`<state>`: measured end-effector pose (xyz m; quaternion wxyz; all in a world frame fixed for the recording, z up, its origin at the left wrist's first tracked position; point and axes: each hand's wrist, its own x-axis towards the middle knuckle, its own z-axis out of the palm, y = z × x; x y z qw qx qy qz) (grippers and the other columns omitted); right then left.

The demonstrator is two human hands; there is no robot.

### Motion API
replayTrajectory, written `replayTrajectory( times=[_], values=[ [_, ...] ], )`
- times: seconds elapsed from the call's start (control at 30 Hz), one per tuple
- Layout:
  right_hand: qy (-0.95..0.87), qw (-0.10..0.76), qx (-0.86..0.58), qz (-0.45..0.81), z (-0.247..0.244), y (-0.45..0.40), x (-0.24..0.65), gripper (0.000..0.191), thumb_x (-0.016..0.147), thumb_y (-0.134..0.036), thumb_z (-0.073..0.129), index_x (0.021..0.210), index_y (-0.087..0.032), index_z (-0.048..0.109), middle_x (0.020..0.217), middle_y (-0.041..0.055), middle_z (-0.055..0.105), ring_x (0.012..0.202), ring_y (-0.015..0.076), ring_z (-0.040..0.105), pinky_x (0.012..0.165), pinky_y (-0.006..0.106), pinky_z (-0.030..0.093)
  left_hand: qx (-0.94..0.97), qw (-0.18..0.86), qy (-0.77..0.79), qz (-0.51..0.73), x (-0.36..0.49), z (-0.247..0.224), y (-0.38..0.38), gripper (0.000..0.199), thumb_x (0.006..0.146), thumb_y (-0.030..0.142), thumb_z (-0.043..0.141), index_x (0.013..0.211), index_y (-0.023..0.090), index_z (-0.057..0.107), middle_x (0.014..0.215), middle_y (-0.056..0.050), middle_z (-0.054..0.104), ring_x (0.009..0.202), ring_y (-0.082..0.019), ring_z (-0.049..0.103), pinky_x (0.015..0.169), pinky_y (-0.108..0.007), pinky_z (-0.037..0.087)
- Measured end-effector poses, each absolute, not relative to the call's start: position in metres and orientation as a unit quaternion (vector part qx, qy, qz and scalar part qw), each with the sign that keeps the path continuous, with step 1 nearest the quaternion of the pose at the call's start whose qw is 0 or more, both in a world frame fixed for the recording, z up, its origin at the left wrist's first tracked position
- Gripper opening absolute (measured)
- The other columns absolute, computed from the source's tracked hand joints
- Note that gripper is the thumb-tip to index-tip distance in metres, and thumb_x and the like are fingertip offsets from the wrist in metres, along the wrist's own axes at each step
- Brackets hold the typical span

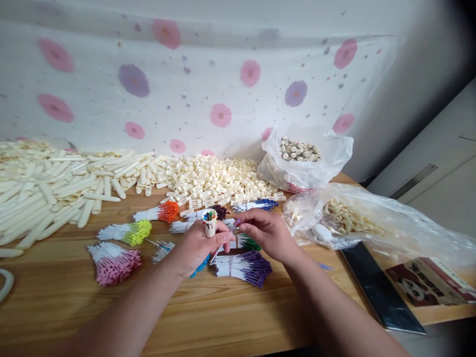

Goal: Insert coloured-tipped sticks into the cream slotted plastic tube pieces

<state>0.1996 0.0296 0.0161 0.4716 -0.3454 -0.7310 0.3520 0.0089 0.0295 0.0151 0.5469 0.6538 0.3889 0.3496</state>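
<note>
My left hand (199,248) is wrapped round a cream slotted pen part (209,225), held upright with several coloured tips inside its round top. Just to the right, my right hand (266,233) is closed in a pinch on a thin refill with a purple tip (235,224); its white stem slants down near my left fingers. Below the hands lies a purple refill bundle (243,267). Blue, green and dark bundles are partly hidden behind the hands. Pink refills (114,263), yellow refills (124,232) and orange refills (156,212) lie to the left.
Cream pen barrels (67,188) are heaped at the left, and small slotted parts (219,178) at the back middle. A white bag (308,163) of parts and a clear bag (349,218) stand right. A black flat object (381,287) and a panda-printed packet (427,282) lie at the right edge.
</note>
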Motion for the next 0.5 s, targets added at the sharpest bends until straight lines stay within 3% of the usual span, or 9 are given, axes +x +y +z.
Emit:
replayTrajectory(
  times=[0.13, 0.27, 0.4, 0.5],
  values=[
    [-0.704, 0.496, -0.34, 0.379, 0.015, 0.026, 0.194, 0.01, 0.081, -0.027, 0.063, 0.083, -0.017, 0.065, 0.076, 0.0027, 0.068, 0.068, 0.0123, 0.062, 0.063, 0.025, 0.05, 0.669, 0.541, 0.379, 0.341, 0.008, 0.012, 0.03, 0.027, 0.081, 0.037, 0.058, 0.068, 0.014, 0.063, 0.059, -0.001, 0.061, 0.047, -0.008, 0.043, 0.046, -0.022, 0.033],
    [-0.715, 0.523, -0.359, 0.294, 0.02, 0.02, 0.197, 0.009, 0.08, -0.023, 0.064, 0.073, -0.017, 0.061, 0.066, 0.0004, 0.063, 0.06, 0.0109, 0.056, 0.056, 0.023, 0.045, 0.696, 0.444, 0.416, 0.382, 0.006, 0.011, 0.032, 0.028, 0.082, 0.04, 0.058, 0.073, 0.015, 0.065, 0.064, -0.001, 0.062, 0.06, -0.013, 0.054, 0.057, -0.025, 0.04],
    [-0.618, 0.681, -0.288, 0.267, 0.036, 0.01, 0.208, 0.004, 0.08, -0.016, 0.062, 0.079, -0.019, 0.062, 0.072, 0.0007, 0.064, 0.068, 0.0139, 0.061, 0.061, 0.027, 0.049, 0.687, 0.336, 0.443, 0.467, 0.003, 0.011, 0.037, 0.023, 0.078, 0.038, 0.063, 0.071, 0.017, 0.062, 0.069, -0.001, 0.062, 0.065, -0.015, 0.055, 0.06, -0.026, 0.041],
    [-0.528, 0.788, -0.217, 0.232, 0.046, 0.0, 0.211, 0.008, 0.08, -0.012, 0.058, 0.081, -0.019, 0.063, 0.071, 0.0008, 0.063, 0.067, 0.0152, 0.062, 0.06, 0.03, 0.052, 0.715, 0.31, 0.4, 0.482, 0.0, 0.009, 0.04, 0.018, 0.082, 0.036, 0.06, 0.086, 0.019, 0.064, 0.08, -0.002, 0.062, 0.074, -0.016, 0.056, 0.068, -0.028, 0.042]
  ],
)
